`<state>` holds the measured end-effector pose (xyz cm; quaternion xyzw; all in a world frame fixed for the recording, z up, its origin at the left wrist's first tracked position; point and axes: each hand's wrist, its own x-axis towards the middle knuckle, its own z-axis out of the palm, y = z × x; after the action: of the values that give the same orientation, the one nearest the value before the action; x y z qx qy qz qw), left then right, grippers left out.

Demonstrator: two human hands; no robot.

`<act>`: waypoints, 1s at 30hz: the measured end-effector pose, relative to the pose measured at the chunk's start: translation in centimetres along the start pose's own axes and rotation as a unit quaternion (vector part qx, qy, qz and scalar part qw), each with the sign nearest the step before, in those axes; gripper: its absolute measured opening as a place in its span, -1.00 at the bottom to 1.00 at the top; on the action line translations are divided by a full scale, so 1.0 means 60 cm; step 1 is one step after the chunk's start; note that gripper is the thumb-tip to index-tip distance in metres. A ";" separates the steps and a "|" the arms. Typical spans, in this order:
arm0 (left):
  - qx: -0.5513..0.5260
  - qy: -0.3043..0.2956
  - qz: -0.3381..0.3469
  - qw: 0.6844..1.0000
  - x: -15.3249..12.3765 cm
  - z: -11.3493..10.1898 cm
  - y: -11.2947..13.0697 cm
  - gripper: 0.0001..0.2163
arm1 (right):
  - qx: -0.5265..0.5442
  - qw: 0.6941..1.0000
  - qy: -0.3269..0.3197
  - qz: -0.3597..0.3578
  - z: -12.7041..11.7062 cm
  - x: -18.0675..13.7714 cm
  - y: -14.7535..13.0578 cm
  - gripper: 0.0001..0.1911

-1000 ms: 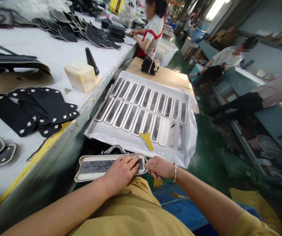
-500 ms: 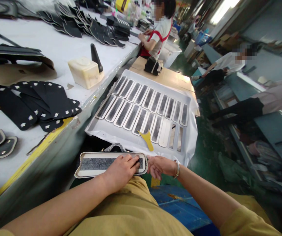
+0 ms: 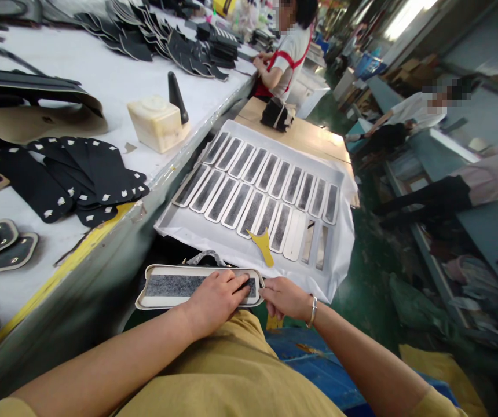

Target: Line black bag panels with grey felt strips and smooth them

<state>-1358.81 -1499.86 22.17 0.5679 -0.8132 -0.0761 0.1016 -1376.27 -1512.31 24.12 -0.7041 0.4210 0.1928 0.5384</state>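
Observation:
Across my lap lies a dark bag with its long base panel (image 3: 171, 285) facing up, white with a grey felt strip and a raised pale rim. A plastic-wrapped handle (image 3: 209, 255) sticks out at its far side. My left hand (image 3: 218, 298) lies flat on the right half of the panel, fingers stretched over the felt. At the panel's right end, my right hand (image 3: 281, 298) is closed with thumb and forefinger at the rim; its other fingers curl underneath. Whatever else may be between those fingertips is hidden.
Ahead, a white-lined tray (image 3: 171, 223) holds rows of similar panels and a yellow piece (image 3: 264, 246). On the left table (image 3: 105, 81) are black pieces (image 3: 101, 168), a cream container (image 3: 153, 123) and a dark cone (image 3: 176, 98). Co-workers stand ahead and to the right.
My right hand's fingers have drawn together at the rim; before, they hung looser below it. My left hand stays on the panel. The whole view has shifted slightly.

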 end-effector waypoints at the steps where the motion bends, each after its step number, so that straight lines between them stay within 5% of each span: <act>1: 0.001 -0.002 -0.001 1.000 0.000 -0.001 0.001 -0.69 | -0.002 1.000 0.005 0.006 0.001 0.000 -0.002 -0.77; 9: 0.034 0.002 0.000 0.999 0.002 -0.003 0.006 -0.70 | 0.045 0.998 0.021 0.041 0.004 0.008 -0.011 -0.75; 18: 0.034 0.004 0.003 0.999 0.000 0.002 0.007 -0.69 | 0.263 0.953 -0.148 0.031 -0.020 0.025 0.043 -0.65; 24: 0.019 -0.016 -0.003 1.000 -0.001 -0.004 0.007 -0.59 | 0.334 0.935 -0.121 -0.015 0.010 0.045 0.082 -0.50; 30: 0.010 -0.027 -0.003 1.000 0.001 -0.003 0.006 -0.55 | 0.300 0.951 -0.069 0.015 0.015 0.037 0.056 -0.47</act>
<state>-1359.09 -1499.78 22.44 0.5695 -0.8145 -0.0830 0.0738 -1377.53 -1512.52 20.20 -0.4890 0.4319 0.1139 0.7493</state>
